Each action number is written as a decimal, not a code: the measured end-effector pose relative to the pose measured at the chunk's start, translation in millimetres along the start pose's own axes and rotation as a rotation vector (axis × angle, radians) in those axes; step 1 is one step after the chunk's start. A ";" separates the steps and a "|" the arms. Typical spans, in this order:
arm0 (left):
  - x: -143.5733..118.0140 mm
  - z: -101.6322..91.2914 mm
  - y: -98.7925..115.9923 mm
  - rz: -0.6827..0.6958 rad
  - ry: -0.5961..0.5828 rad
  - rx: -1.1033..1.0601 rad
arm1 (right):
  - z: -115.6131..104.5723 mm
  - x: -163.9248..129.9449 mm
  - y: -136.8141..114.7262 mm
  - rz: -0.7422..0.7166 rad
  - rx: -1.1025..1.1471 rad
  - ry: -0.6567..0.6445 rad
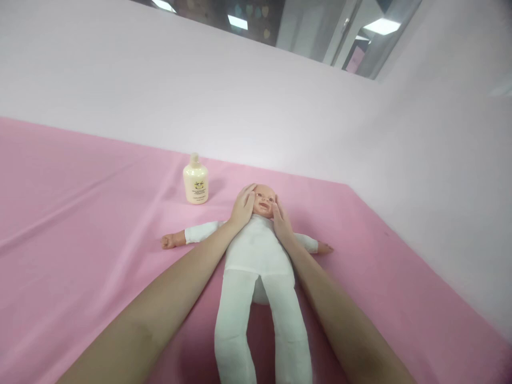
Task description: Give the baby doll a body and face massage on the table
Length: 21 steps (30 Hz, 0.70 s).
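Lying face up between both forearms, a baby doll [256, 250] in a white suit rests on a pink sheet [80, 213] covering the worktop. Left hand [242, 207] cups one side of the doll's head, fingers spread flat against it. Right hand [282, 220] presses the opposite cheek, palm open. Neither hand is clenched; both touch rather than grip. A cream lotion bottle [196, 180] stands upright just beyond the left hand, apart from the doll.

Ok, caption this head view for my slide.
Both hands, left hand and right hand, cup a doll's head on pink sheet, bottle nearby.
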<state>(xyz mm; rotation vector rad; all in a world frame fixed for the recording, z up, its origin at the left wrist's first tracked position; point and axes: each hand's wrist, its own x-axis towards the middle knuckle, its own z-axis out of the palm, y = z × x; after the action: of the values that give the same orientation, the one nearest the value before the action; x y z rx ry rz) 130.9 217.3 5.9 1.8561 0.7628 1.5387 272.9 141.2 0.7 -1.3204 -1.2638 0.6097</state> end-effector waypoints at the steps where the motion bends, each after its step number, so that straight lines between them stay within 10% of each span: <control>1: 0.1 0.0 -0.1 -0.002 0.000 0.002 | 0.0 0.1 0.3 0.001 0.005 0.000; 21: 0.6 3.5 -6.8 0.007 0.015 0.011 | -1.0 1.8 6.8 -0.007 -0.002 0.023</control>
<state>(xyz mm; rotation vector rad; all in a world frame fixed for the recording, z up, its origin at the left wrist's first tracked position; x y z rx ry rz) 134.1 221.8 0.5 1.8589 0.7735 1.5571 276.5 144.1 -4.8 -1.3203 -1.2501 0.5866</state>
